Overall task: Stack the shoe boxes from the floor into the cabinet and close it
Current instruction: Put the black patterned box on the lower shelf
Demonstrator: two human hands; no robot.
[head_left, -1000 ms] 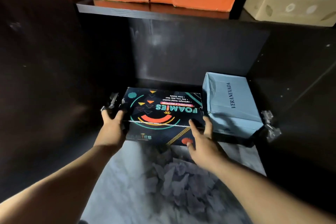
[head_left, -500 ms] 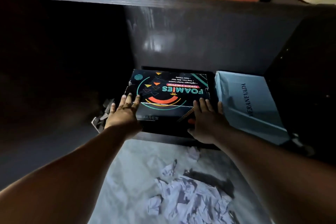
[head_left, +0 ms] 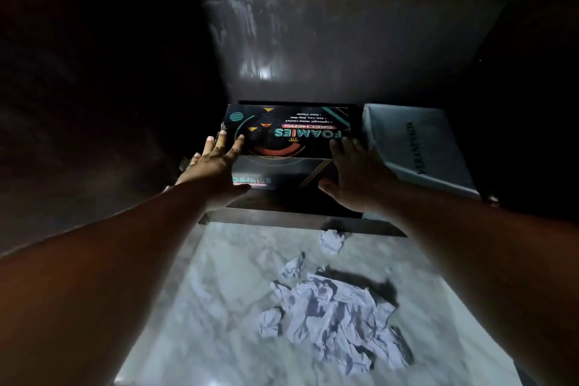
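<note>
We're reaching into the dark glossy cabinet. On its bottom shelf lies our black printed cardboard box, a plain pale-blue box at its three o'clock. Crumpled white paper litters the marbled floor at six. Left hand, right hand: fingers straight, flat against the black box's near corners.

Two boxes on bottom shelf

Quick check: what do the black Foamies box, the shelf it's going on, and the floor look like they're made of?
Foamies box: printed cardboard, apparently slightly glossy, with crisp folded edges. Cabinet shelf: dark wood-look board, probably laminate; the back panel reflects light. Floor: grey veined, polished stone or tile.
</note>
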